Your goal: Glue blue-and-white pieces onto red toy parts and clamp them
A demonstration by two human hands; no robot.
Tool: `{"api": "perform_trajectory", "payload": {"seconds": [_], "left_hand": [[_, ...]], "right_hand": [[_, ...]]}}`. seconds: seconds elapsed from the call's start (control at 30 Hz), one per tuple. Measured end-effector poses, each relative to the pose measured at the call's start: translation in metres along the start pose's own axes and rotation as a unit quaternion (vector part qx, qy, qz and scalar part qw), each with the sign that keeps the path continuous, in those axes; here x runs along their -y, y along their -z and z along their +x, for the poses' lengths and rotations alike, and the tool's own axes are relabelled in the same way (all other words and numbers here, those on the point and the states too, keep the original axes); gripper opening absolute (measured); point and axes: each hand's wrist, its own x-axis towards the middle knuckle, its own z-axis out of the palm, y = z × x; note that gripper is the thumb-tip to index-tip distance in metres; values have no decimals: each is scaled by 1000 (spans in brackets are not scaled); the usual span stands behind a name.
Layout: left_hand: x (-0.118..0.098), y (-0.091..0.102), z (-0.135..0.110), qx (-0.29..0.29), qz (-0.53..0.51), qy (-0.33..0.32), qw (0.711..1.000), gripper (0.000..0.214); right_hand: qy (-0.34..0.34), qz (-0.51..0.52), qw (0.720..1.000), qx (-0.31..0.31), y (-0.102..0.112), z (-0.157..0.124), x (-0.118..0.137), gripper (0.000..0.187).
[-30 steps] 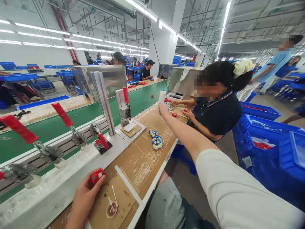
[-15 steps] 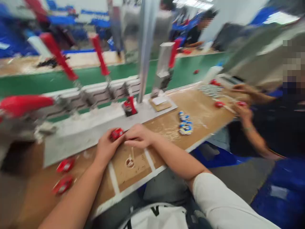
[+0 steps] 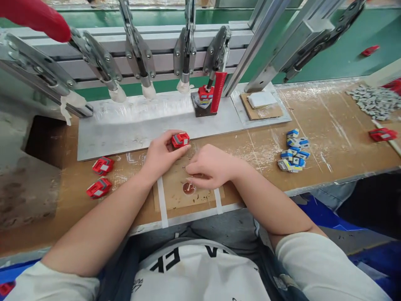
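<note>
My left hand point(image 3: 161, 154) pinches a small red toy part point(image 3: 180, 140) just above the brown work mat point(image 3: 175, 196). My right hand point(image 3: 209, 167) is curled beside it, fingertips pinched on something too small to make out, hovering over a small round glue dish point(image 3: 189, 188). Two more red toy parts point(image 3: 102, 165) point(image 3: 98, 187) lie to the left on the bench. Another red part point(image 3: 205, 93) sits under the rightmost toggle clamp point(image 3: 216, 56) on the grey fixture plate point(image 3: 138, 125).
A row of toggle clamps point(image 3: 138, 54) with red handles lines the back rail. A pile of small blue-and-white pieces point(image 3: 294, 155) lies at right, grey pieces point(image 3: 372, 100) and another red part point(image 3: 382, 134) farther right. The green conveyor point(image 3: 328, 62) runs behind.
My head has dropped to look straight at the bench. My right hand came back from the neighbour's side and now rests by the glue dish; the left still holds the red part.
</note>
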Motion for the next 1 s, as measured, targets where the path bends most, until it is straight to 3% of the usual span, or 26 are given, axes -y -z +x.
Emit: {"api": "perform_trajectory", "payload": {"seconds": [0.1, 0.27, 0.4, 0.7, 0.77, 0.83, 0.93, 1.0], "left_hand": [[-2, -1, 0, 1, 2, -4, 1000, 55], [-6, -1, -2, 0, 17, -13, 1000, 52], [-5, 1, -4, 12, 33, -17, 999, 50], [-4, 5, -3, 35, 114, -20, 993, 45], [-5, 6, -3, 42, 131, -10, 990, 45], [-5, 6, -3, 48, 143, -7, 989, 45], [-3, 5, -4, 54, 162, -11, 985, 43], [-3, 5, -4, 59, 178, -10, 982, 43]], "right_hand": [[49, 9, 999, -9, 9, 8, 28, 39], [154, -90, 984, 31, 33, 16, 79, 35], [176, -95, 978, 53, 35, 17, 80, 35], [184, -4, 982, 36, 41, 20, 72, 40], [189, 37, 981, -36, 45, 19, 68, 41], [164, 57, 972, -156, 50, 19, 63, 42], [79, 29, 944, -319, 56, 21, 55, 40], [31, 8, 929, -368, 56, 23, 52, 39]]}}
